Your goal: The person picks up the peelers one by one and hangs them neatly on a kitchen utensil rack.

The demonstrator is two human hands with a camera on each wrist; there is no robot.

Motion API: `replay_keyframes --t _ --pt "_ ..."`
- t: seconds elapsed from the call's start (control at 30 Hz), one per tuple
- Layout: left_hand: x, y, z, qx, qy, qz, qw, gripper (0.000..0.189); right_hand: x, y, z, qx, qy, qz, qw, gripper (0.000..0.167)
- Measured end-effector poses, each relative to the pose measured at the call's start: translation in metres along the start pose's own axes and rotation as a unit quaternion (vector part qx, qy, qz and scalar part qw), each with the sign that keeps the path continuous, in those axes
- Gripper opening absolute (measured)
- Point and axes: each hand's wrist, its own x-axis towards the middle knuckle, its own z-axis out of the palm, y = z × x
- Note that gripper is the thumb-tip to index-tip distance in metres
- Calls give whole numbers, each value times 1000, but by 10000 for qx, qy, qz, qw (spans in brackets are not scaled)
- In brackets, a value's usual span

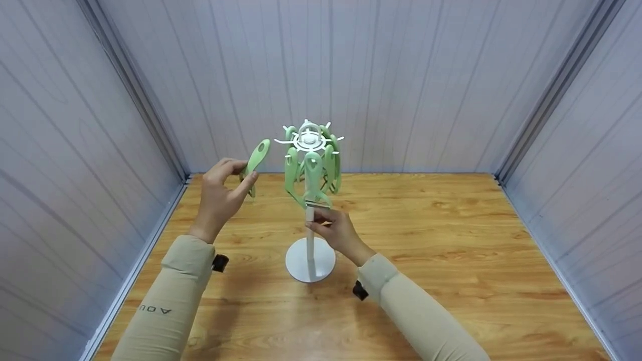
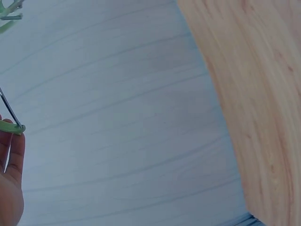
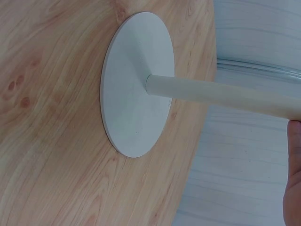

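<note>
A white stand has a round base [image 1: 296, 261], an upright post [image 1: 310, 245] and a top ring of hooks [image 1: 309, 142]. Several green peelers [image 1: 314, 168] hang from those hooks by the holes in their handles. My right hand [image 1: 340, 233] grips the post just below the hanging peelers; in the right wrist view its edge meets the post [image 3: 211, 92]. Left of the stand, my left hand [image 1: 220, 190] pinches another green peeler [image 1: 259, 154], handle hole upward, beside a hook on the left. Part of this peeler's metal blade [image 2: 10, 108] shows in the left wrist view.
The stand's base rests on a wood-grain table [image 1: 426, 250]. Pale panel walls [image 1: 401, 75] close off the back and both sides. A black wrist device [image 1: 219, 263] sits at the left cuff, another [image 1: 359, 291] at the right cuff.
</note>
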Motion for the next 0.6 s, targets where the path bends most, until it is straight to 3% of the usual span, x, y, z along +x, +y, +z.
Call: replay_keyframes --t 0.27,0.6 --pt "6 15 -2 -344 150 160 9992 17 0 0 0 -24 -28 -110 9999 20" --pt "13 35 2 -859 58 443 9953 17 0 2 0 2 -23 -12 10000 19"
